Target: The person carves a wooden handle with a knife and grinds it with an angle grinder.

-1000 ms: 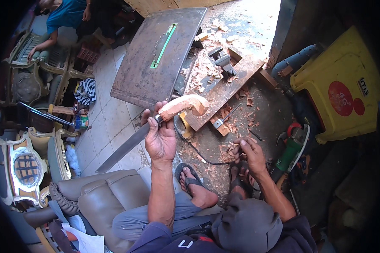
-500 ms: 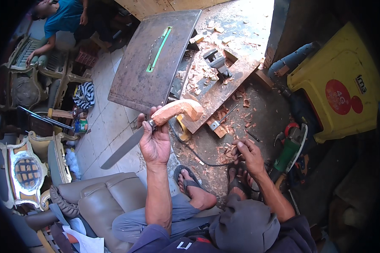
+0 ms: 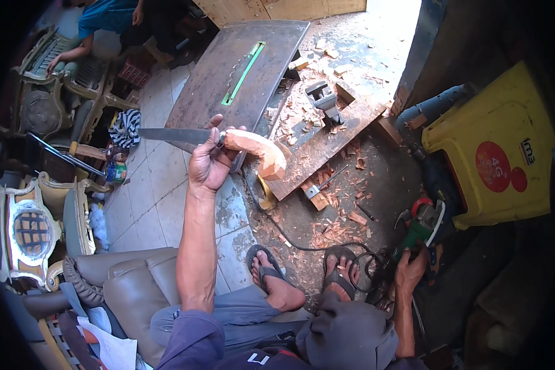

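A knife with a long grey blade (image 3: 177, 135) and a curved, roughly carved wooden handle (image 3: 260, 150) is held up in my left hand (image 3: 211, 163). The fingers and thumb close around it where blade and handle meet; the blade points left and the handle bends down to the right. Low on the right, my right hand (image 3: 411, 269) is closed at the rear of a green angle grinder (image 3: 421, 229). The grinder lies on the floor with a pale guard along its side. Some of the right fingers are hidden behind its body.
A saw table (image 3: 197, 80) with a green slot and toothed blade stands ahead. Beside it, a metal vise (image 3: 324, 102) sits on a wooden board (image 3: 351, 132) strewn with shavings. A yellow plastic stool (image 3: 468, 139) is at right, a black cable (image 3: 308, 248) near my feet, carved chair frames at left.
My left hand has moved up and left, turning the knife so its blade lies nearly level. My right hand has moved down and right from in front of me to the angle grinder.
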